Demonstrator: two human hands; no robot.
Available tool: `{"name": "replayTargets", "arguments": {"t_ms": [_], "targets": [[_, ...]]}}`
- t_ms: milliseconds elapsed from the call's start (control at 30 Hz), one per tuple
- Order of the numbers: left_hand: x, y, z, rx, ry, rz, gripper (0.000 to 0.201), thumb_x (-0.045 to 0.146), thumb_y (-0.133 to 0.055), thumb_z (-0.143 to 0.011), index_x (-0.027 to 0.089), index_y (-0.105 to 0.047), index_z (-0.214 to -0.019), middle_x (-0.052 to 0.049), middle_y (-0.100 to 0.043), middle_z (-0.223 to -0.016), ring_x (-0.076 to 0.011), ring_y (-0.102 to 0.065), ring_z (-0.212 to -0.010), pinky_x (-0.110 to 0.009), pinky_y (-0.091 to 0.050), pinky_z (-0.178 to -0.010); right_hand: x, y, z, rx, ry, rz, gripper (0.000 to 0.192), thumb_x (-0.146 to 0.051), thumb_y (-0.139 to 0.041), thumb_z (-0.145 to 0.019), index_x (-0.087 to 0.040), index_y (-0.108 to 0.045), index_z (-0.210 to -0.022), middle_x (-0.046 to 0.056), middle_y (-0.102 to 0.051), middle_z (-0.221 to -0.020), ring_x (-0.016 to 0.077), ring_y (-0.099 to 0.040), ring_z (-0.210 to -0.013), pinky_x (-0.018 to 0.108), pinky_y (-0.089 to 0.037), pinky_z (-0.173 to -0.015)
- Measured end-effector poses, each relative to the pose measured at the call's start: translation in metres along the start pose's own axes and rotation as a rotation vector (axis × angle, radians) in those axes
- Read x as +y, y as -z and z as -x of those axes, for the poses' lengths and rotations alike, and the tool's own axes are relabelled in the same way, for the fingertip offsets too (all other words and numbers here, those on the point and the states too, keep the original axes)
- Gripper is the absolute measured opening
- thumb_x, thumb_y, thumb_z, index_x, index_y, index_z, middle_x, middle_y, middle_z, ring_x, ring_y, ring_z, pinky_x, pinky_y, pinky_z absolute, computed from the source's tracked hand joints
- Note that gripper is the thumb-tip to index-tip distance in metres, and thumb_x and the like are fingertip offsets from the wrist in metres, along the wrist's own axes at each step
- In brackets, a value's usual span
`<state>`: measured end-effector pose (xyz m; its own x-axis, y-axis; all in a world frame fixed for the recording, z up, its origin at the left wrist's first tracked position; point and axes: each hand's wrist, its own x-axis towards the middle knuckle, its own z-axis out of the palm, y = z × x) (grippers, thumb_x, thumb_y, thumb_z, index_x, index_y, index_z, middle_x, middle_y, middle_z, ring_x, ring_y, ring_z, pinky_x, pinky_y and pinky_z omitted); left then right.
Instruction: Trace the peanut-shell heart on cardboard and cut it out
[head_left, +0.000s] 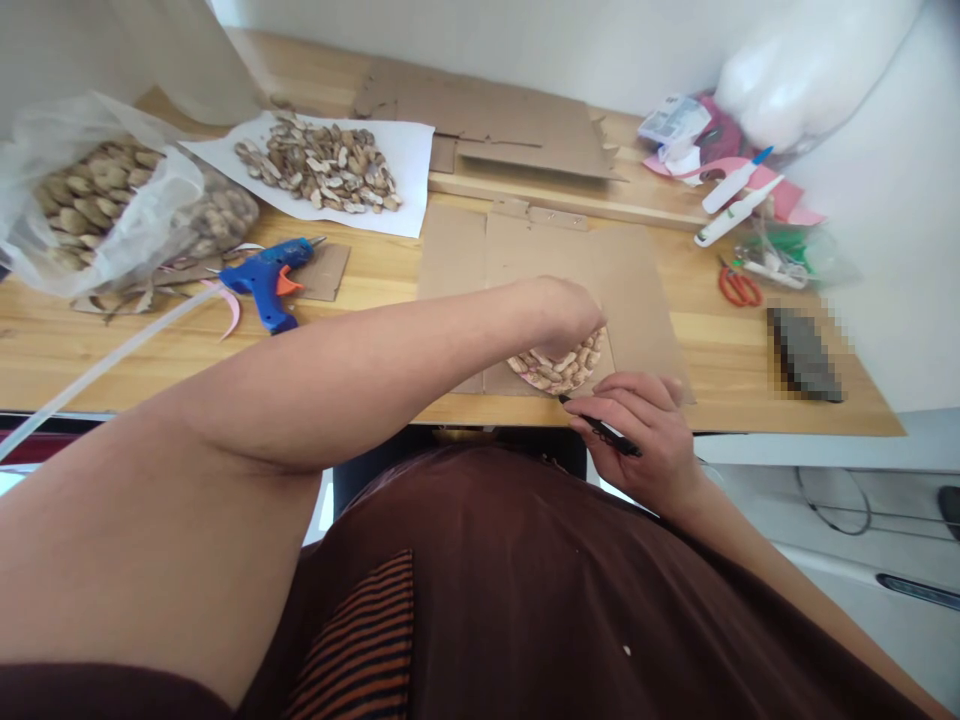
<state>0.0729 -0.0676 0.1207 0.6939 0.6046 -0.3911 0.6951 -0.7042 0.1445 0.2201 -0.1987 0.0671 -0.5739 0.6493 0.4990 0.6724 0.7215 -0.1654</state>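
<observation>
A round disc covered with peanut shells (559, 372) lies on a flattened cardboard sheet (637, 290). My left hand (566, 310) reaches across and rests on top of that disc, its fingers curled down out of sight. Between the fingers of my right hand (649, 430) is a black pen (611, 437). The pen's tip points up and left, close to the disc's lower edge; whether it touches the cardboard I cannot tell.
On the left are a bag of peanuts (97, 195), shells on white paper (330, 165) and a blue glue gun (266, 285). Cardboard pieces (487, 115) lie behind. Toward the right are white tubes (739, 208), orange-handled pliers (739, 285) and a blurred dark object (806, 355).
</observation>
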Motion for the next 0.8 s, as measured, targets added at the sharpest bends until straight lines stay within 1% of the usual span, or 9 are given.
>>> {"name": "replayTargets", "arguments": {"t_ms": [233,367,567,700,800], "targets": [[0.001,0.002,0.002,-0.007,-0.022,0.003,0.049,0.019,-0.077,-0.067,0.026,-0.071,-0.115,-0.01,-0.073,-0.107,-0.032,-0.063,-0.1,-0.039,-0.044,-0.091,-0.002,-0.004,-0.001,-0.013,0.033,0.015,0.018,-0.019,-0.07,-0.084,-0.023,-0.064,-0.1,0.003,-0.07,-0.08,0.0247,-0.061,-0.091,0.04,-0.045,-0.083],[0.001,0.003,0.004,-0.011,-0.019,-0.013,0.049,0.02,-0.075,-0.067,0.028,-0.071,-0.116,-0.008,-0.073,-0.109,-0.0298,-0.063,-0.099,-0.037,-0.044,-0.089,-0.005,-0.006,-0.001,-0.003,0.05,0.045,0.017,-0.018,-0.071,-0.084,-0.021,-0.064,-0.099,0.003,-0.07,-0.079,0.0241,-0.062,-0.09,0.039,-0.044,-0.081],[0.0,0.002,0.003,0.004,-0.011,-0.005,0.054,0.02,-0.074,-0.066,0.028,-0.07,-0.119,-0.009,-0.072,-0.111,-0.0294,-0.063,-0.099,-0.034,-0.043,-0.085,-0.009,-0.003,-0.002,0.029,0.065,0.065,0.013,-0.019,-0.071,-0.085,-0.02,-0.065,-0.096,0.002,-0.071,-0.077,0.0231,-0.063,-0.088,0.039,-0.041,-0.079],[0.0,0.001,0.003,0.011,-0.021,-0.029,0.051,0.02,-0.071,-0.067,0.026,-0.07,-0.119,-0.01,-0.072,-0.11,-0.0286,-0.064,-0.095,-0.035,-0.044,-0.083,-0.009,0.004,0.003,0.046,0.062,0.057,0.016,-0.017,-0.073,-0.083,-0.02,-0.066,-0.097,0.001,-0.072,-0.075,0.022,-0.064,-0.084,0.038,-0.04,-0.077],[0.0,0.001,0.002,0.007,-0.003,-0.014,0.053,0.02,-0.071,-0.067,0.028,-0.069,-0.12,-0.009,-0.071,-0.113,-0.0288,-0.063,-0.098,-0.035,-0.043,-0.084,-0.007,0.007,0.012,0.053,0.03,0.033,0.023,-0.014,-0.075,-0.08,-0.021,-0.066,-0.1,0.001,-0.073,-0.077,0.0223,-0.065,-0.085,0.037,-0.041,-0.077]]}}
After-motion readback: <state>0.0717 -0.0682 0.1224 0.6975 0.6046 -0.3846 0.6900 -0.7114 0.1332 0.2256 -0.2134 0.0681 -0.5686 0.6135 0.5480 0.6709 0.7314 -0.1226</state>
